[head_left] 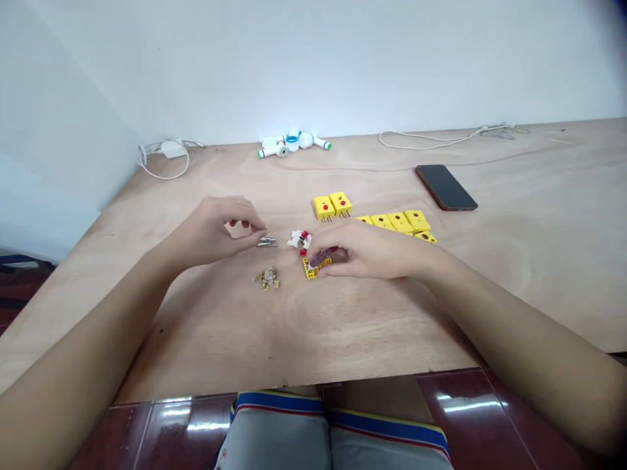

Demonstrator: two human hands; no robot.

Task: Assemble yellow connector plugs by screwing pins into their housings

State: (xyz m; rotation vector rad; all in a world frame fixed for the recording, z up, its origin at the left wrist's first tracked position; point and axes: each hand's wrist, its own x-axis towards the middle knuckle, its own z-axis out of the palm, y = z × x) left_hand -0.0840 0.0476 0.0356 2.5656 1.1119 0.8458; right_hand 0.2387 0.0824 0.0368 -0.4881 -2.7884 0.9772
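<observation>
My left hand is pinched at the fingertips beside a small pile of metal pins; whether a pin is between the fingers is too small to tell. My right hand holds a purple screwdriver, its near end over an open yellow housing. The fingers partly cover that housing. White and red small parts lie just behind it. Brass and clear pieces sit in a heap nearer the front, left of the housing.
Two yellow plugs with red dots stand behind my right hand. Yellow covers lie in a row to their right. Farther back are a phone, white cables, a charger and white tubular items by the wall.
</observation>
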